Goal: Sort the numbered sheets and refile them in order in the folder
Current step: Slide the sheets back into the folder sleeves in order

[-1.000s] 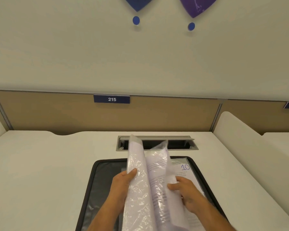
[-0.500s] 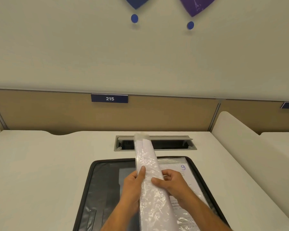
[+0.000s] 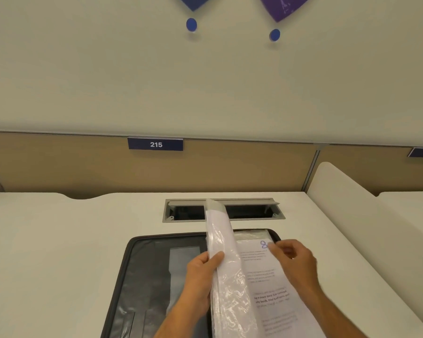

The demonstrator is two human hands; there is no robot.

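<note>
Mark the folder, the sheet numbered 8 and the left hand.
folder [image 3: 147,272], head view, inside of left cover.
sheet 8 [image 3: 266,289], head view, printed middle.
left hand [image 3: 200,274], head view, back of hand.

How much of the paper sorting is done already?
Hard to say. The folder lies open on the desk. The left hand holds up a bunch of plastic sleeves; the right hand pinches the corner of the sheet marked 8. Sorting looks unfinished.
</note>
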